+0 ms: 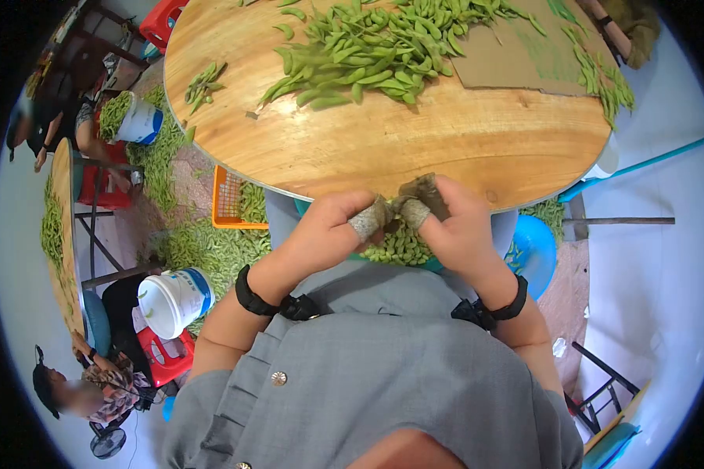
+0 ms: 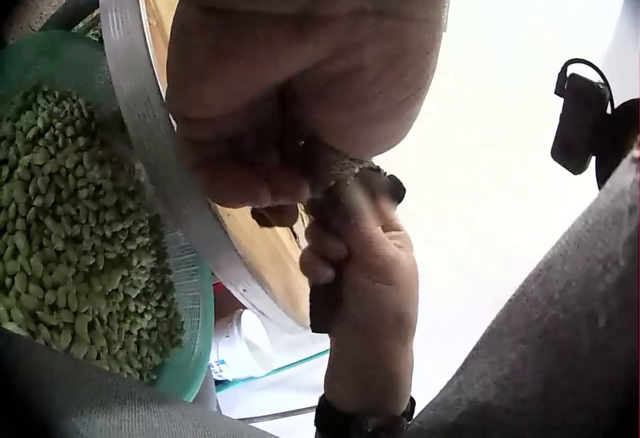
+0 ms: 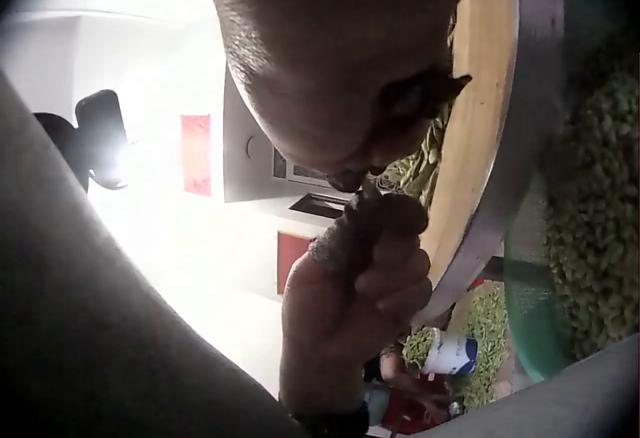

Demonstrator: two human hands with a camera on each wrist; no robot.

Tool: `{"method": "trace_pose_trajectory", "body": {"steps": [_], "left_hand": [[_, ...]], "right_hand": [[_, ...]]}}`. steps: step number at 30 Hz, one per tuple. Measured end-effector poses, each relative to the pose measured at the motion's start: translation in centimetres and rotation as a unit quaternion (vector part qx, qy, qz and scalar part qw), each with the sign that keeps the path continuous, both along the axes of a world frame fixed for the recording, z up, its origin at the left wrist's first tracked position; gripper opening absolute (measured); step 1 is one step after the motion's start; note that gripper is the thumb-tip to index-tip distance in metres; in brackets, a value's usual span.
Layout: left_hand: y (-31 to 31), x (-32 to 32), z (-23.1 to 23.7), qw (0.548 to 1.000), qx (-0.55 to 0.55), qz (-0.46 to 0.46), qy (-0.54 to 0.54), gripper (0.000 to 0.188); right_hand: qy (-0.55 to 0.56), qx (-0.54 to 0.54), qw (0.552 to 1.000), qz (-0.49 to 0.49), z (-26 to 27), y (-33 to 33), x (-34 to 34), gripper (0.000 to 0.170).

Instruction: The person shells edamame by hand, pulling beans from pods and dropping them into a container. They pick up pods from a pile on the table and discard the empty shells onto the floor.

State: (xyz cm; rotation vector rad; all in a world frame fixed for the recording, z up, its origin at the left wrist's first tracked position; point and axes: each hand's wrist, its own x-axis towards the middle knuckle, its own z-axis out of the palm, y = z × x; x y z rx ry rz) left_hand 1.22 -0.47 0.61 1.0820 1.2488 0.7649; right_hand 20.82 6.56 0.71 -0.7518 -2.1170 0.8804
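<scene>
Shelled beans (image 1: 399,250): lay directly below the left hand (image 1: 328,223) and right hand (image 1: 461,227), heaped in a green basin (image 2: 60,58) at the person's lap.
Hands: together at the near edge of the desk (image 1: 352,156), fingers curled, thumb tips close to each other. Could not tell whether anything was pinched between them; fingertips hid one another and the wrist views ran dark.
Thumb wraps (image 1: 368,223): grey, speckled, one on each thumb. Darker brown cover showed on the right hand's fingers.
Wrists: black straps (image 1: 252,293) on both, below grey sleeves (image 1: 199,410).
Desk: rounded, pale wood, grey rim. Green pods (image 1: 368,62) were piled toward the far side; a small cluster lay apart at left, more were strewn at right.
Cardboard (image 1: 524,66): flat, brown, streaked green, right beside the main pile.
Orange crate (image 1: 222,203): left of the knees, green contents inside.
Blue basin (image 1: 541,250): low at the person's right.
Floor (image 1: 192,180), left: thickly spread with green; one white bucket (image 1: 188,295) near, a second bucket (image 1: 141,121) farther off, brimming with pods.
Far left: second desk (image 1: 64,273) with more pods, two people (image 1: 117,391) beside it, red stool (image 1: 164,356) near the closer one.
</scene>
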Motion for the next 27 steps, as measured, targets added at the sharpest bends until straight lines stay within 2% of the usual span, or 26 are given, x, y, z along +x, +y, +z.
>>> {"method": "trace_pose_trajectory", "body": {"steps": [1, 2, 3, 4, 5, 6, 7, 8, 9, 10, 11, 12, 13, 14, 15, 16, 17, 18, 19, 20, 21, 22, 23, 24, 25, 27], "left_hand": [[-0.1, -0.2, 0.3, 0.998, -0.004, 0.001, -0.055, 0.013], [-0.1, -0.3, 0.7, 0.994, -0.007, 0.002, -0.11, 0.014], [-0.1, -0.2, 1.1, 0.994, -0.002, 0.007, -0.111, 0.014], [-0.2, 0.0, 1.5, 0.99, 0.002, 0.002, -0.14, 0.014], [-0.3, 0.1, 1.6, 0.986, 0.004, -0.005, -0.168, 0.015], [-0.2, 0.2, 1.6, 0.986, 0.004, -0.003, -0.169, 0.015], [-0.1, 0.3, 1.5, 0.993, 0.041, -0.001, -0.111, 0.016], [-0.1, 0.4, 1.2, 0.996, 0.076, 0.002, -0.053, 0.016], [0.0, 0.4, 0.8, 0.996, 0.074, 0.001, -0.055, 0.016], [0.2, 0.4, 0.3, 0.995, 0.097, 0.01, 0.011, 0.015], [0.5, 0.4, 0.0, 0.989, 0.123, 0.018, 0.077, 0.015], [0.7, 0.6, -0.1, 0.989, 0.125, 0.017, 0.076, 0.015], [0.8, 0.8, -0.2, 0.962, 0.225, -0.019, 0.156, 0.014], [0.9, 0.9, -0.2, 0.916, 0.321, -0.054, 0.234, 0.013], [0.9, 0.9, -0.2, 0.916, 0.324, -0.053, 0.233, 0.013], [0.8, 0.8, -0.1, 0.924, 0.319, -0.076, 0.198, 0.012], [0.7, 0.6, 0.0, 0.93, 0.314, -0.1, 0.162, 0.011], [0.4, 0.4, 0.2, 0.93, 0.315, -0.101, 0.16, 0.011], [0.0, 0.1, 0.6, 0.971, 0.208, -0.096, 0.067, 0.011], [-0.4, -0.2, 0.7, 0.991, 0.098, -0.089, -0.028, 0.012], [-0.8, -0.7, 0.7, 0.991, 0.1, -0.089, -0.03, 0.012], [-1.1, -1.2, 0.7, 0.994, 0.105, -0.02, -0.002, 0.013], [-1.5, -1.9, 0.6, 0.992, 0.11, 0.051, 0.026, 0.014], [-2.1, -3.0, 0.3, 0.989, 0.095, 0.105, 0.033, 0.015], [-2.9, -4.4, -0.1, 0.983, 0.079, 0.159, 0.042, 0.016], [-4.2, -7.5, -0.5, 0.968, 0.078, 0.234, 0.051, 0.016]], "right_hand": [[0.063, -0.256, 0.964, 0.019, 0.6, -0.1, 0.1, 0.017], [0.119, -0.494, 0.861, 0.038, 0.9, 0.0, 0.2, 0.014], [0.115, -0.491, 0.863, 0.043, 0.7, 0.4, 0.2, 0.014], [0.202, -0.609, 0.761, 0.097, -0.1, 0.6, 0.3, 0.014], [0.282, -0.707, 0.632, 0.145, -1.0, 0.7, 0.4, 0.013], [0.29, -0.733, 0.594, 0.16, -1.3, 0.8, 0.2, 0.017], [0.289, -0.734, 0.593, 0.159, -1.5, 0.7, 0.1, 0.017], [0.203, -0.559, 0.802, 0.05, -1.5, 0.6, -0.2, 0.018], [0.097, -0.331, 0.936, -0.062, -1.4, 0.5, -0.4, 0.018], [0.096, -0.332, 0.936, -0.065, -2.0, 0.5, -0.3, 0.018], [0.114, -0.231, 0.965, -0.043, -3.1, 0.7, -0.2, 0.019], [0.128, -0.127, 0.983, -0.019, -2.9, 0.8, -0.5, 0.019], [0.127, -0.126, 0.984, -0.019, -2.3, 0.5, -0.2, 0.019], [0.104, -0.291, 0.951, 0.003, -1.2, -0.1, 0.2, 0.02], [0.077, -0.447, 0.891, 0.026, -0.3, -0.3, 0.3, 0.021], [0.078, -0.489, 0.867, 0.053, -0.4, 0.1, 0.7, 0.022], [0.076, -0.487, 0.868, 0.052, -0.1, 0.7, 0.9, 0.022], [0.07, -0.554, 0.824, 0.09, 0.2, 1.2, 1.1, 0.02], [0.065, -0.618, 0.774, 0.126, 0.4, 1.4, 1.2, 0.019], [0.064, -0.617, 0.774, 0.124, 0.2, 1.2, 0.9, 0.019], [0.02, -0.502, 0.858, 0.103, -0.3, 1.0, 0.4, 0.019], [-0.026, -0.376, 0.923, 0.081, -0.6, 1.0, 0.1, 0.02], [-0.028, -0.374, 0.924, 0.08, -0.8, 1.3, 0.1, 0.02], [-0.111, -0.257, 0.955, 0.1, -0.9, 1.7, 0.0, 0.022], [-0.191, -0.136, 0.965, 0.118, -1.0, 2.0, -0.2, 0.025], [-0.168, -0.125, 0.972, 0.106, -0.3, 2.8, -1.2, 0.028]]}}
